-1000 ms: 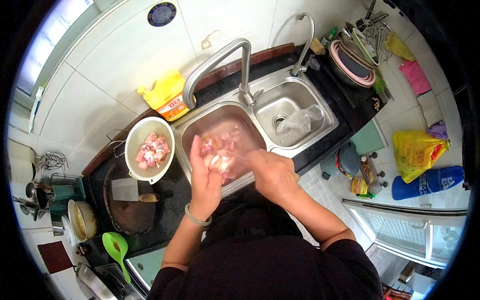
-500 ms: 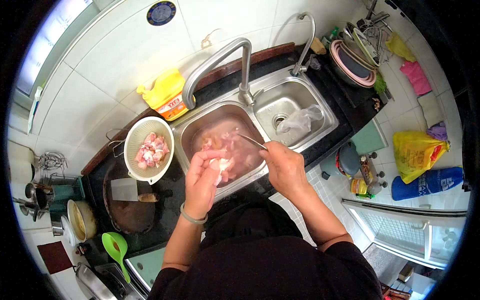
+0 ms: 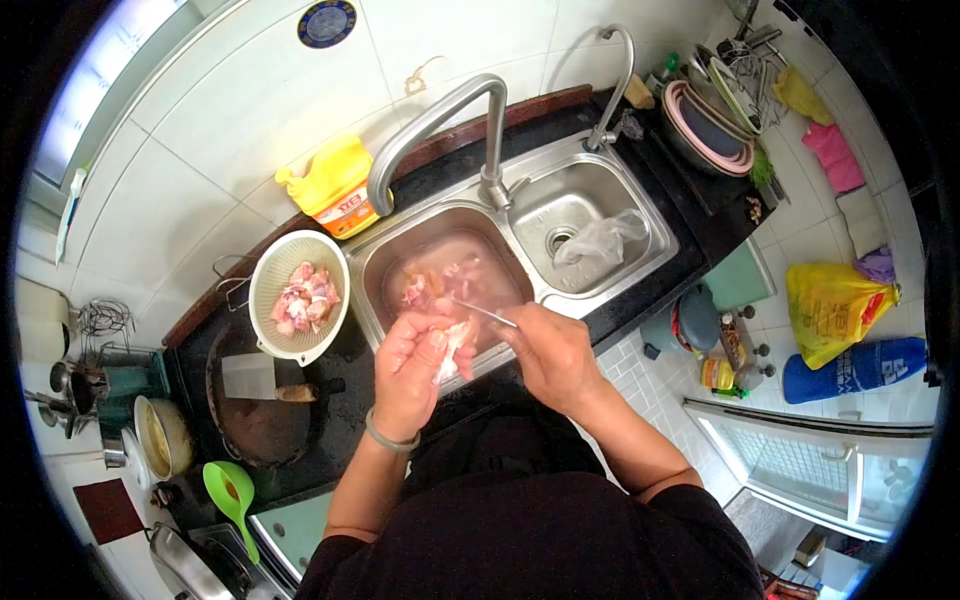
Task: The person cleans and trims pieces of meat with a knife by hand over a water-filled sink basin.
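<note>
Our left hand (image 3: 408, 362) pinches meat (image 3: 457, 352), our right hand (image 3: 550, 358) a tool (image 3: 486, 313) toward ten o'clock — slick meat could cause jabs.

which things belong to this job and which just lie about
Likely in the job:
raw meat, in the left hand
slim metal tool, in the right hand
left basin, holding cloudy water
white colander, holding meat

Seemingly lying about:
yellow jug
cleaver
green scoop
clear plastic bag
</note>
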A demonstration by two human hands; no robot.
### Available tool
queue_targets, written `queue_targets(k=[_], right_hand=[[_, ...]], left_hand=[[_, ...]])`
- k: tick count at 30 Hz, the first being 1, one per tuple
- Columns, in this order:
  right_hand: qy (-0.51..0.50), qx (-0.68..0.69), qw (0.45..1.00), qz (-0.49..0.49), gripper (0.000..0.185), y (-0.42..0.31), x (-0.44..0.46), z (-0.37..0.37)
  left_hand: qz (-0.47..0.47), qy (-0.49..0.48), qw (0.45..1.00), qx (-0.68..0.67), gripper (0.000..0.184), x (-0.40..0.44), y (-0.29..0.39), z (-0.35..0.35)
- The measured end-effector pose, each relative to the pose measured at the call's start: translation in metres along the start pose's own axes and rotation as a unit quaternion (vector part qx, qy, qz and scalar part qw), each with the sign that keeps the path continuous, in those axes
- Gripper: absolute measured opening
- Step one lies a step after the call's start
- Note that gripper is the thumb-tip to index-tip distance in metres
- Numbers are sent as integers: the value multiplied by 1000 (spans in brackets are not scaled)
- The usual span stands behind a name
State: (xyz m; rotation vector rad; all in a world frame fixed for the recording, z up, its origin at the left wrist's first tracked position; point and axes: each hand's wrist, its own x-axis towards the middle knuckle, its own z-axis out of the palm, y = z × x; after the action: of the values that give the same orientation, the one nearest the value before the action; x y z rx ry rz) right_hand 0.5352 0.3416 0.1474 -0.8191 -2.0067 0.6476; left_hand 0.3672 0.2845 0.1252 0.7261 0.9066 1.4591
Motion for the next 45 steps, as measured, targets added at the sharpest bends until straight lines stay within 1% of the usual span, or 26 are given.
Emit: queue_targets(k=[2, 4, 8, 10, 13, 14, 15, 16, 18, 20, 22, 23, 24, 26, 27, 31, 33, 34, 36, 37, 38, 40, 41, 42, 44, 45], right_hand=[[-3, -5, 1000, -5, 10, 0, -2, 2], [-38, -47, 997, -43, 16, 3, -5, 7], [-40, -45, 997, -53, 16, -5, -2, 8], [-59, -73, 994, -64, 15, -11, 1, 6], [-66, -94, 991, -64, 15, -7, 0, 9], [-65, -94, 991, -65, 15, -6, 1, 9], [-57, -101, 991, -63, 15, -6, 2, 11], [-49, -109, 991, -62, 15, -5, 2, 11], [-29, -111, 991, -66, 14, 1, 1, 15], [-9, -112, 991, -68, 12, 5, 2, 15], [3, -154, 988, -20, 11, 10, 4, 9], [-11, -148, 988, -40, 11, 8, 4, 5], [-13, -147, 988, -40, 11, 2, 5, 6], [-2, -116, 985, -124, 13, -8, 9, 10], [-36, -127, 985, -115, 16, -4, 8, 9], [-39, -132, 986, -92, 17, 12, 4, 13], [2, -160, 987, -27, 16, 25, 2, 13], [1, -159, 987, -27, 16, 29, 1, 10], [42, -164, 985, 33, 7, 36, 3, 4], [59, -158, 985, 38, 8, 39, 2, 2], [56, -157, 985, 38, 8, 39, 2, -1], [51, -144, 983, 104, 4, 39, 1, -6], [51, -111, 985, 124, 8, 40, 0, -8], [50, -110, 985, 123, 8, 40, -1, -9], [36, -85, 982, 167, 9, 39, -3, -11], [35, -85, 982, 166, 9, 39, -4, -11]], left_hand=[[9, -6, 1000, -6, 19, -2, -3, -4], [17, -14, 1000, -11, 18, -3, -3, -4], [36, 11, 999, -12, 12, -3, -2, 2], [41, 23, 999, -7, 10, -4, 0, 5], [16, 31, 999, -19, 8, -5, 6, 8], [-16, 35, 998, -47, 8, -4, 9, 9], [-48, 38, 995, -74, 9, -3, 11, 9], [-48, 38, 995, -74, 9, -3, 12, 9], [-86, 16, 986, -142, 11, -2, 13, 7], [-93, 19, 985, -142, 11, -5, 17, 10], [-101, 23, 984, -142, 12, -5, 18, 12], [-100, 33, 984, -144, 12, -4, 16, 13], [-100, 43, 983, -145, 12, -4, 16, 13], [-87, 34, 985, -142, 12, -4, 13, 11], [-74, 29, 987, -142, 12, -4, 12, 12], [-102, 46, 986, -125, 13, -1, 15, 9], [-98, -7, 989, -109, 15, -3, 15, 8], [-99, -6, 989, -110, 15, -3, 15, 8], [-100, 30, 982, -155, 17, 0, 13, 5], [-84, 34, 984, -156, 28, 4, 10, -1], [-83, 37, 983, -157, 28, 5, 10, -3], [-64, 14, 979, -191, 40, 9, 16, -1], [-59, -22, 976, -209, 49, 10, 12, -10], [-58, -20, 976, -209, 49, 12, 14, -9], [-54, -24, 971, -231, 50, 15, 17, -6], [-53, -23, 971, -232, 50, 16, 18, -5]])
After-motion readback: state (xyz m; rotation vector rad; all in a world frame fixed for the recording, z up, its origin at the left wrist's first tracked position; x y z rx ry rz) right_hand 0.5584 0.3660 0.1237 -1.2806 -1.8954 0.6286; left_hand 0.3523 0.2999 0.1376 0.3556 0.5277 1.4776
